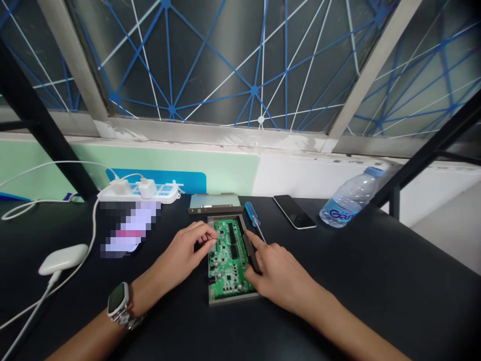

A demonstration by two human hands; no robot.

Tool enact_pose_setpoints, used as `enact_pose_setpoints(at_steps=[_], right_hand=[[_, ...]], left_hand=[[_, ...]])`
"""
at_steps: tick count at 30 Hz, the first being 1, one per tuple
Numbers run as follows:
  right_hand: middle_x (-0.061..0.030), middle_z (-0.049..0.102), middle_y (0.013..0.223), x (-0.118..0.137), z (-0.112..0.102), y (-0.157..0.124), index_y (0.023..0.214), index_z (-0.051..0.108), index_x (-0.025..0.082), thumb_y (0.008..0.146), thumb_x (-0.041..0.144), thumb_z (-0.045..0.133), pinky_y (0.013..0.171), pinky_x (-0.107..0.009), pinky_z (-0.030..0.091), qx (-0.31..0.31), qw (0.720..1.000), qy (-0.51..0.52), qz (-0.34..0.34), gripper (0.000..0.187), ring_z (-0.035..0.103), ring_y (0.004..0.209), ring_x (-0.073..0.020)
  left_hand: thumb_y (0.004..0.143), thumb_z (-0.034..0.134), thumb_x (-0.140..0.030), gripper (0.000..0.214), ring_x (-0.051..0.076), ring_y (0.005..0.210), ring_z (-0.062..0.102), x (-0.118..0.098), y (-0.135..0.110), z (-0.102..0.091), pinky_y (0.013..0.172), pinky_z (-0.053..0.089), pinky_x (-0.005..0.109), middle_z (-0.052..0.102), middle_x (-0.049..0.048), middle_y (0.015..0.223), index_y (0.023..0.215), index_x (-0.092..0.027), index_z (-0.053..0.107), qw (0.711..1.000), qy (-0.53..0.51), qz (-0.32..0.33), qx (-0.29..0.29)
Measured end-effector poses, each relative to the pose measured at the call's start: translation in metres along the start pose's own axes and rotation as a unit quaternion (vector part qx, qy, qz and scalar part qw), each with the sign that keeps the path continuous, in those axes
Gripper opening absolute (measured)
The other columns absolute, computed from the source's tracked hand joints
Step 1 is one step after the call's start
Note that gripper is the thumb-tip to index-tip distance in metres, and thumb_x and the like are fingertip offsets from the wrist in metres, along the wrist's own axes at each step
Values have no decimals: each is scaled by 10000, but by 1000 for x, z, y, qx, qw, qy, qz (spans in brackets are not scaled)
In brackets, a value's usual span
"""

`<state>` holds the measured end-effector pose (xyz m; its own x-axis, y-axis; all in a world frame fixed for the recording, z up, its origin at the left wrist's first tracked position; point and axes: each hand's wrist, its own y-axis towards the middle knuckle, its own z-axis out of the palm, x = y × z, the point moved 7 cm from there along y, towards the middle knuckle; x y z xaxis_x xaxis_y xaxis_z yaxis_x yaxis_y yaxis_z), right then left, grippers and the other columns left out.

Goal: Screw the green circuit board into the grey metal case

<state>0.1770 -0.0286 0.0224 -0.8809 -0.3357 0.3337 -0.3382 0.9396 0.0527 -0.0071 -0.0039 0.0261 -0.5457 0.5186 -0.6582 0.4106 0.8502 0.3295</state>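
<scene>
A green circuit board (221, 263) lies in a shallow grey-brown metal case (233, 301) on the black table in front of me. At the case's upper left edge, my left hand (190, 246) is closed, thumb and fingers curled together. Whatever is between those fingertips is too small to make out. My right hand (280, 273) grips the right side wall of the case, index finger and thumb on it. Beyond the case lies a metal cover (214, 201). A screwdriver with a blue handle (252, 213) rests to the right of the case, its shaft pointing towards my right hand.
A black phone (295, 212) and a tilted water bottle (351, 198) are at the back right. A white power strip (165, 193) with chargers stands at the back left, near a pixelated object (131, 230). White cables and a white charger (63, 258) lie at left.
</scene>
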Motion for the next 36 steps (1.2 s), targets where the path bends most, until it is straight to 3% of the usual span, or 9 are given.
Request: enact_pose_setpoints(at_steps=[3,7,10,14,18,21,28,32,36], right_hand=[[25,565,555,0,-9,1,1390,452,147,854,381,546,510,-273,261,-15,998,65,-2,592,539,503,-170],[27,521,515,-31,-21,10,1012,605,156,865,356,541,510,-271,266,-60,996,36,61,257,495,479,-154],[13,544,543,-55,-12,18,845,597,175,806,352,615,499,-265,262,-38,994,13,98,181,479,474,-142],[32,512,514,-67,-2,26,720,562,182,767,214,598,483,-250,281,-26,991,85,102,68,426,461,-113],[79,420,470,-63,-6,28,732,515,191,781,249,583,422,-228,232,-23,961,256,100,102,349,415,-87],[104,422,470,-51,-12,27,820,463,210,847,372,570,375,-207,225,-14,900,426,94,196,320,359,-71],[-19,665,686,-15,-30,17,881,488,200,888,412,613,510,-285,528,-96,802,589,-14,246,638,584,-153],[-42,694,771,-13,-32,12,931,517,205,930,365,580,565,-301,569,-159,800,577,-45,172,684,697,-175],[-36,691,786,-10,-28,10,964,523,202,955,368,550,594,-309,592,-160,814,555,-62,168,694,719,-176]], left_hand=[[959,500,-235,129,139,777,575,-2,1,-4,719,463,284,603,17,907,909,-200,613,1000,2,3,-13],[970,489,-250,161,145,815,598,-4,0,-4,741,475,286,634,30,953,938,-204,640,1000,-6,12,-21],[969,491,-263,188,156,832,618,-4,-1,-2,741,487,291,655,38,952,954,-208,670,999,-16,22,-26],[943,540,-290,164,154,781,629,-5,-2,-1,729,513,297,678,36,918,980,-211,679,999,-24,23,-31],[901,605,-275,154,137,730,628,-5,-1,-3,710,532,281,686,18,855,1031,-199,638,998,-46,11,-40],[900,609,-276,171,137,733,634,-7,-1,-2,716,540,285,689,16,844,1051,-197,619,997,-63,24,-40],[904,607,-248,165,135,746,639,-6,-3,2,727,538,278,694,14,857,1062,-204,626,998,-48,30,-29],[911,602,-249,177,139,768,638,-4,-4,4,740,537,286,692,16,890,1083,-216,627,999,-34,32,-22],[916,591,-259,181,151,784,638,-2,-4,6,742,539,300,690,30,913,1088,-221,633,999,-23,31,-16]])
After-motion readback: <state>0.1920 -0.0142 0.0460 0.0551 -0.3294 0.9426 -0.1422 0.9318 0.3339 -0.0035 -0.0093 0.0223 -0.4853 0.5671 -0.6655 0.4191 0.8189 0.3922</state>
